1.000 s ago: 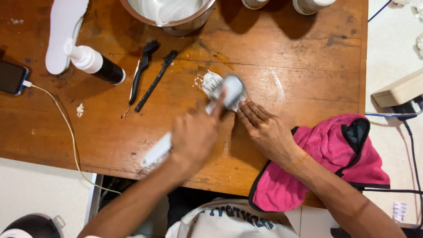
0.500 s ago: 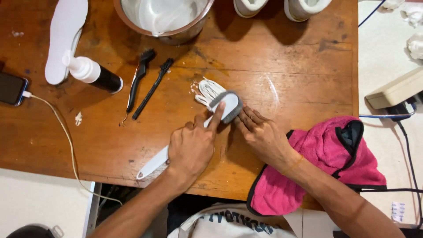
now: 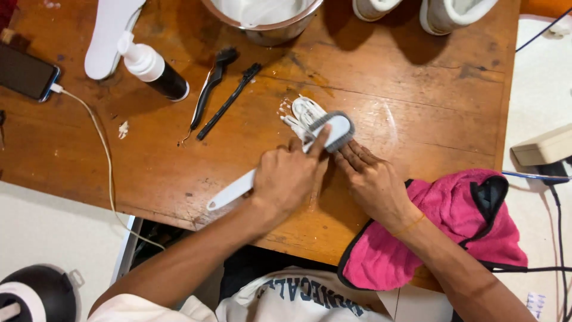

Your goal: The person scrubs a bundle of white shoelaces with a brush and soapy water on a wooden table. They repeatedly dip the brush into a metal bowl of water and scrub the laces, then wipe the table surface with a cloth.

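Drawn slightly back toward the person, the white long-handled brush [image 3: 280, 166] with grey bristles stays gripped in the closed left hand [image 3: 287, 179], scrubbing wet white laces [image 3: 302, 113] on the bench [image 3: 417, 107], right hand [image 3: 372, 179] flat, fingers pinning them.

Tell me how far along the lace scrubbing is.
Done: laces are out of the shoes and the insole lies aside. In hand: left hand presses the white brush onto the soapy white laces; right hand steadies beside. Left: pink towel lies unused.
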